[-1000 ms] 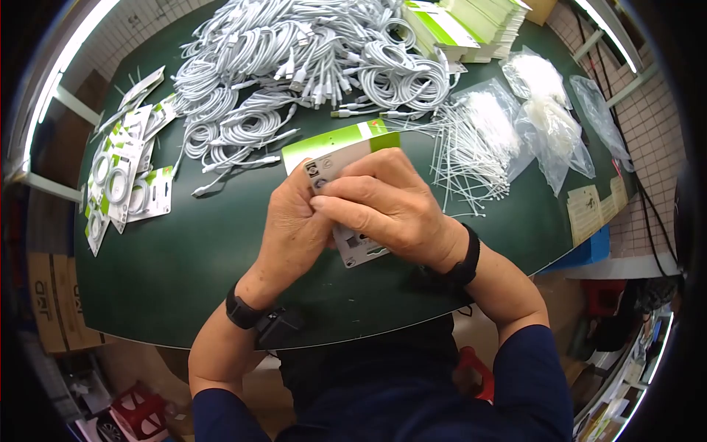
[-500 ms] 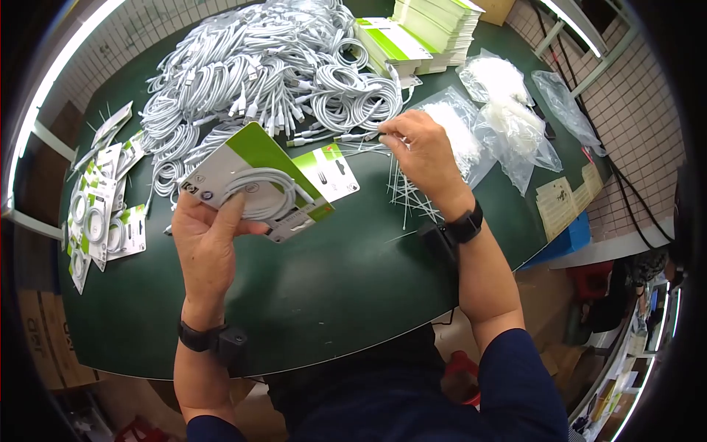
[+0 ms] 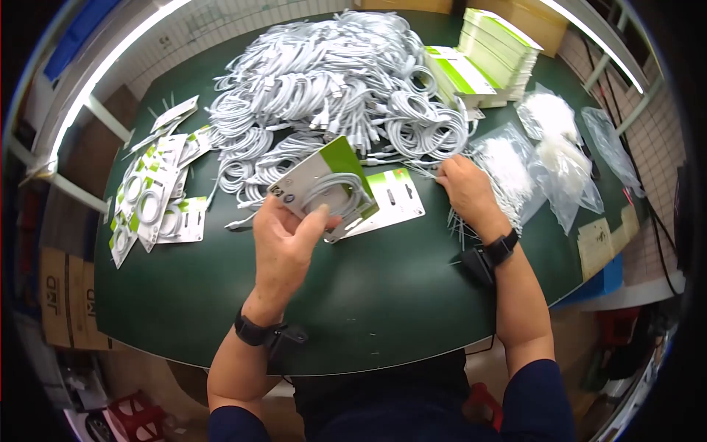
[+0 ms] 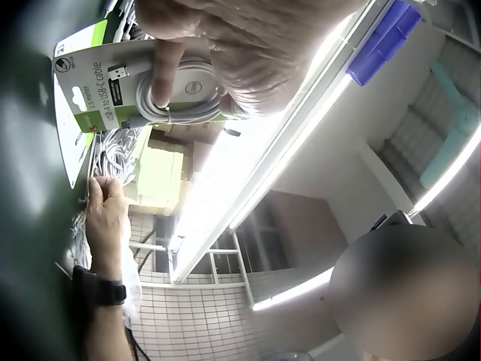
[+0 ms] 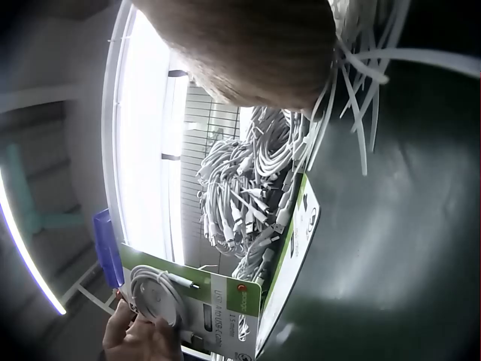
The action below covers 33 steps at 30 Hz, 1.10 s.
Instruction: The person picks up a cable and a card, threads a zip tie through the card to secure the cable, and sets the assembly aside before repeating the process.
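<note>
My left hand [image 3: 283, 239] holds up a green and white card [image 3: 345, 156] with a coiled white USB cable [image 4: 194, 113] on its front, thumb across the coil. The card reads "USB-A to USB-C cable" in the left wrist view. Another green and white card [image 3: 394, 197] lies flat on the table just behind it, partly covered. My right hand [image 3: 475, 195] is at the left edge of a heap of white cable ties [image 3: 504, 173]. Its thumb and forefinger come together on a tie's end, with thin strands showing beside the fingertips.
A large heap of coiled white cables [image 3: 317, 70] covers the back of the table [image 3: 383, 309]. Stacked cards [image 3: 497, 55] stand at back right. Finished-looking carded cables [image 3: 155, 191] lie at left. Clear plastic bags [image 3: 563, 158] and a paper sheet [image 3: 593, 237] lie at right.
The hands were together on a card; they have parted. The left hand turned the card so its coiled cable shows, while the right hand went to the cable ties. The second card came into view on the table.
</note>
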Tool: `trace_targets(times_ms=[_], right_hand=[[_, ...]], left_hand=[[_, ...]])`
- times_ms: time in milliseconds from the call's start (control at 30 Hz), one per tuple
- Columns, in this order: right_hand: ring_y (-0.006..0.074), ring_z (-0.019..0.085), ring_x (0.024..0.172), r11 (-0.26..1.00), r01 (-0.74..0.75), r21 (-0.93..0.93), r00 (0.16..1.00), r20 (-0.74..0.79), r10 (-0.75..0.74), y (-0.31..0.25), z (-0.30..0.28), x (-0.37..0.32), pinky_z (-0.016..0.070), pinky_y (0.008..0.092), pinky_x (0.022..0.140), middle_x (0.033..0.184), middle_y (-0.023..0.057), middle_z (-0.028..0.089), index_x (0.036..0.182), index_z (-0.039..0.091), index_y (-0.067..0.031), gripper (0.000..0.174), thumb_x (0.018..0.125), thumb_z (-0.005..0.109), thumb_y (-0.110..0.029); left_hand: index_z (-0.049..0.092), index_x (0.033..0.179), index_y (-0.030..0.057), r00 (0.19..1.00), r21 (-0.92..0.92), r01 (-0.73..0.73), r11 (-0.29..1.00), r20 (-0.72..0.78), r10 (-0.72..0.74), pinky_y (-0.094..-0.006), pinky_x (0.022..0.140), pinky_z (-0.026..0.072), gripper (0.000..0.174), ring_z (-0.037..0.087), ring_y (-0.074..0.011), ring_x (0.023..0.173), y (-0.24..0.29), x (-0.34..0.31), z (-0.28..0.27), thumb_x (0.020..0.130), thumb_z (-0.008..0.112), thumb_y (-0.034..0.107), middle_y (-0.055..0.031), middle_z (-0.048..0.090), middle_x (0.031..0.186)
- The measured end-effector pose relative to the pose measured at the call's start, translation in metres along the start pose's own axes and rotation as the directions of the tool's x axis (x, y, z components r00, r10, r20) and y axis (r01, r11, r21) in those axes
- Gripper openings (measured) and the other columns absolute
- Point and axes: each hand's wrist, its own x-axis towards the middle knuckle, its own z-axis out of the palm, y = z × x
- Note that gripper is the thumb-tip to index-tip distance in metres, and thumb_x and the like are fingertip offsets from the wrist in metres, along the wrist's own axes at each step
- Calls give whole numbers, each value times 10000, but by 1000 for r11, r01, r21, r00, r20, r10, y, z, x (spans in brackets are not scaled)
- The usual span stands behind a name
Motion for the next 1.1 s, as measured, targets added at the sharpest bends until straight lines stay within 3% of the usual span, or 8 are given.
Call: trace_targets(times_ms=[267,367,467,533,600,833,933,1100], right_hand=[[397,655,904,997,-76,20,997,22,76,-5,-7,0,535,484,799,947,156,656,997,626,-41,90,939,687,-74],[406,665,911,998,1,56,999,-54,2,3,-2,-2,544,485,820,966,173,665,1067,653,-37,128,948,679,-74],[403,674,925,998,-53,19,998,-23,53,2,-4,-3,551,482,833,979,172,675,1058,706,-41,121,941,694,-72],[396,676,921,997,-72,-36,997,7,72,-1,-7,-5,552,483,830,976,166,677,1025,723,-45,95,936,703,-68],[376,678,918,995,-95,31,995,12,95,-9,-13,-3,552,480,825,962,152,675,941,734,-45,30,925,717,-63],[326,709,829,992,47,118,990,-136,-31,-15,-23,-3,572,406,740,922,147,717,996,769,-51,84,917,745,-41],[289,722,798,980,74,184,981,-193,-38,-28,-34,1,574,363,715,914,143,735,1029,777,-40,119,915,755,-15],[209,731,802,952,96,290,951,-309,-2,-43,-49,3,571,298,721,941,125,764,1078,779,-3,165,914,772,17]], left_hand=[[615,1254,-94,994,-118,82,990,-58,-89,-330,795,650,317,746,-196,956,-1,1,-3,998,710,67,-166,745,1139],[648,1221,-97,996,-97,56,994,-63,-62,-343,778,657,288,749,-197,938,2,-1,-3,998,722,69,-156,752,1109],[678,1196,-99,998,-103,4,995,-55,-10,-355,789,660,256,750,-205,923,4,-9,-4,1004,718,66,-161,751,1102],[704,1185,-81,975,-26,-213,977,-76,210,-365,822,660,223,747,-225,965,3,-13,-6,1010,707,57,-174,751,1120],[710,1187,-72,970,-27,-237,971,-55,236,-369,834,659,219,745,-233,988,3,-11,-5,1012,705,60,-178,751,1129],[737,1174,-36,950,81,-308,948,-30,311,-377,897,634,222,736,-265,1085,-3,-7,-1,982,750,74,-197,759,1158],[747,1130,-31,858,431,-503,749,143,494,-369,922,608,245,752,-278,1078,-8,-3,-3,909,815,51,-197,769,1141],[752,1081,-20,815,498,-564,659,203,543,-362,937,590,271,764,-294,1067,-10,-3,5,835,861,17,-188,775,1123]])
